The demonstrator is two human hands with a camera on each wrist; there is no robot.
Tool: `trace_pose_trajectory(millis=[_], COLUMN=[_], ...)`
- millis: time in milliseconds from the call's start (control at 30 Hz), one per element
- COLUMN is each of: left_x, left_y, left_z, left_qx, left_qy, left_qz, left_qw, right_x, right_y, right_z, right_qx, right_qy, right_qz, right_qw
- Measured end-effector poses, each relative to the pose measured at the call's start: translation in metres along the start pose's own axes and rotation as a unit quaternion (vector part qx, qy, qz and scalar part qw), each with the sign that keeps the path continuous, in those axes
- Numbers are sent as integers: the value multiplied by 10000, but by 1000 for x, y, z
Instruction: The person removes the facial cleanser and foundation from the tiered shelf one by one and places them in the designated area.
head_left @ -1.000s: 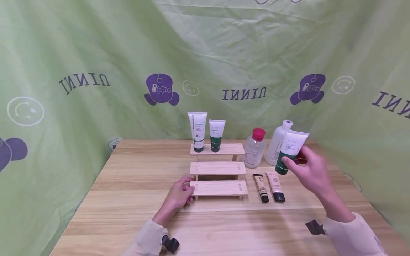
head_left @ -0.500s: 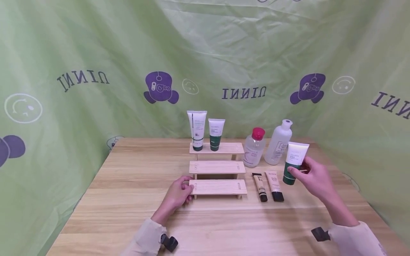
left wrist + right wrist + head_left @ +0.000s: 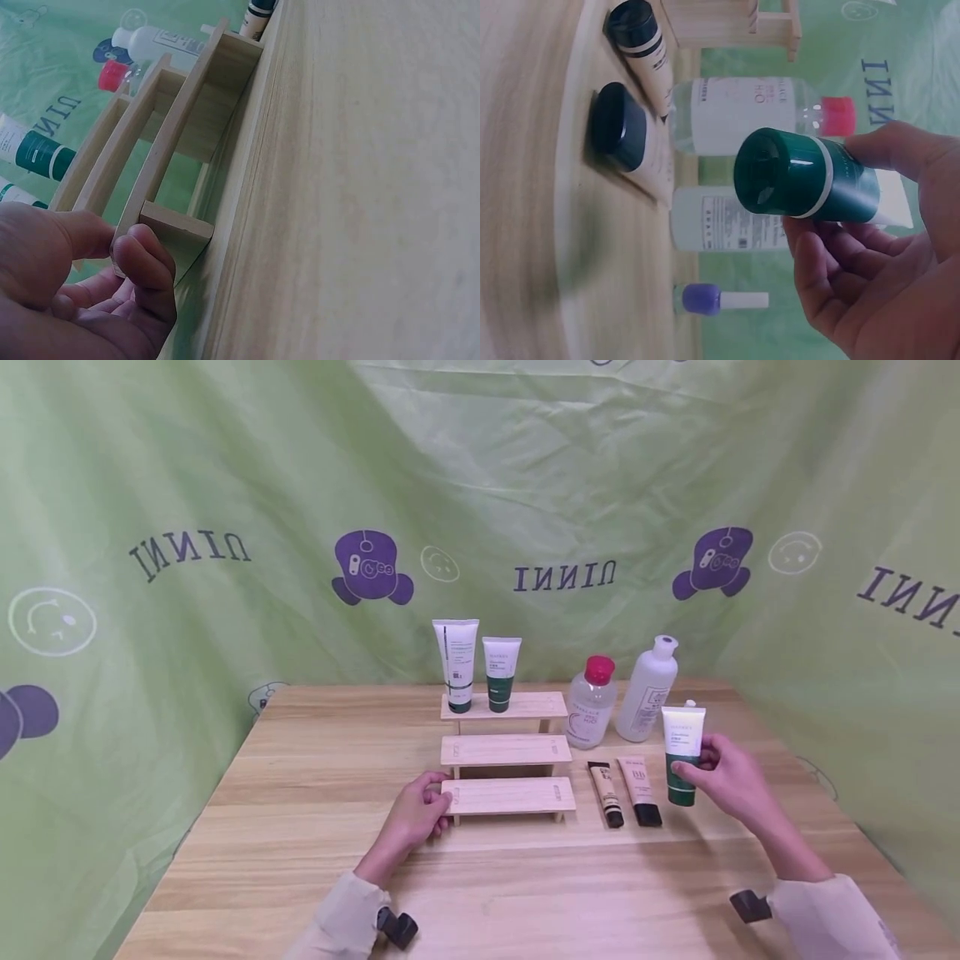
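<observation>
My right hand (image 3: 731, 781) grips a white and green squeeze tube (image 3: 683, 745) between thumb and fingers, right of the stand. It stands nearly upright with its green cap end (image 3: 780, 172) down, held above the table. With thumb and fingers my left hand (image 3: 418, 812) pinches the left end of the lowest board (image 3: 510, 797) of a three-tier wooden display stand. In the left wrist view, the thumb lies over the board and curled fingers (image 3: 146, 262) come round its underside. Two more tubes, a larger one (image 3: 459, 664) and a smaller one (image 3: 500, 672), stand on the top tier (image 3: 543, 704).
Right of the stand are a clear bottle with a red cap (image 3: 598, 671) and a white bottle (image 3: 648, 693). Before them lie a beige tube (image 3: 606, 792) and a pink BB tube (image 3: 640, 789). A small purple bottle (image 3: 701, 298) stands behind the held tube. Green cloth (image 3: 300, 460) hangs behind.
My right hand has lowered the tube toward the table and brought it nearer, turning it from tilted to nearly upright. My left hand keeps its hold on the stand.
</observation>
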State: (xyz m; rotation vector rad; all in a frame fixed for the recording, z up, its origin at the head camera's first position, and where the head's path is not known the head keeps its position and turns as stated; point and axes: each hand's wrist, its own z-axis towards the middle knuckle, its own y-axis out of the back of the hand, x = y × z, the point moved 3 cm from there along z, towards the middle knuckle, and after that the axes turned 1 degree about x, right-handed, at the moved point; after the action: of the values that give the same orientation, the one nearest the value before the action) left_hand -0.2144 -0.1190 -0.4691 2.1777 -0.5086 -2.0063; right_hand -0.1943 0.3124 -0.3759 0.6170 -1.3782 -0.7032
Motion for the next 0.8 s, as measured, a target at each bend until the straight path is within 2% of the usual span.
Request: trace_pose_trajectory(millis=[333,800], left_x=[2,0], left_y=[0,0], left_z=[0,0], left_qx=[10,14], left_qy=[36,-21], left_qz=[81,44], left_qw=[10000,10000], right_x=[-20,-27], right_y=[-8,-14], right_z=[10,22], right_qx=[499,969], right_qy=[-185,-735], right_qz=[-165,-322], right_qw=[9984,9921])
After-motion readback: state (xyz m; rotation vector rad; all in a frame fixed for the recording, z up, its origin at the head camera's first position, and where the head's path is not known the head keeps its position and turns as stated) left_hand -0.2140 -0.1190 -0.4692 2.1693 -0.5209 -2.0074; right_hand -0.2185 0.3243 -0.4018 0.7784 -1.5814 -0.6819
